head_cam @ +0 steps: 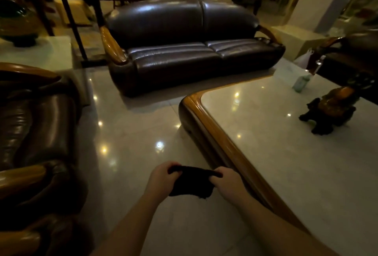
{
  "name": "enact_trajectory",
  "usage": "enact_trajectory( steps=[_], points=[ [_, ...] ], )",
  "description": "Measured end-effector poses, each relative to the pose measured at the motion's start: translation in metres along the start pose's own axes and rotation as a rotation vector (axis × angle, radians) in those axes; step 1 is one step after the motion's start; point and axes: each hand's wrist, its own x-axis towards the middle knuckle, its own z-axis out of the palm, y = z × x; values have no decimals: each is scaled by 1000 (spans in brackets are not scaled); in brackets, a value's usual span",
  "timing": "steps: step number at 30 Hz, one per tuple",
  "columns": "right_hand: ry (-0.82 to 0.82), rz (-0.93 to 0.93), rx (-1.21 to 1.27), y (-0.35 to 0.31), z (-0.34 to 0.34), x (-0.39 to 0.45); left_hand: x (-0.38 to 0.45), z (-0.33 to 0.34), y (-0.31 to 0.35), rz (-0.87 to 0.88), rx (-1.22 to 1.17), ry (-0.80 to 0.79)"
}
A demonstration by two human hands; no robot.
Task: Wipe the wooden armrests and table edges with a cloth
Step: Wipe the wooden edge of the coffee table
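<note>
A small dark cloth [192,184] is stretched between my two hands low in the view, above the floor. My left hand [161,178] grips its left end and my right hand [227,184] grips its right end, right beside the table's wooden edge [216,135]. That rounded wooden rim runs along a pale marble-topped table [286,153] on the right. The dark leather sofa [184,51] ahead has a wooden armrest [111,47] on its left end and another wooden armrest [268,32] on its right. An armchair [34,133] at left also has a wooden armrest [20,176].
A dark carved figurine [329,110] and a clear bottle [300,83] stand on the table. A second armchair [351,55] sits at far right. A side table with a green vase [18,22] is at the back left. Glossy tiled floor [126,143] lies between the furniture.
</note>
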Motion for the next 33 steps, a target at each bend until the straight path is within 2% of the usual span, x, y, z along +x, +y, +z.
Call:
enact_trajectory(
  steps=[8, 15, 19, 22, 26, 33],
  points=[
    [28, 26, 121, -46, 8, 125, 139, -38, 2, -30, 0, -26],
    [0, 81, 285, -60, -4, 257, 282, -36, 12, -51, 147, -94],
    [-6, 122, 319, -62, -24, 337, 378, -26, 37, 53, 303, -176],
    [49, 164, 304, -61, -37, 383, 438, -16, 51, 112, 426, -250],
    [99, 273, 298, -62, -49, 435, 506, 1, 51, 148, 396, -311],
    [192, 445, 272, -77, -60, 531, 633, 25, 30, 115, 258, -506]
  ],
)
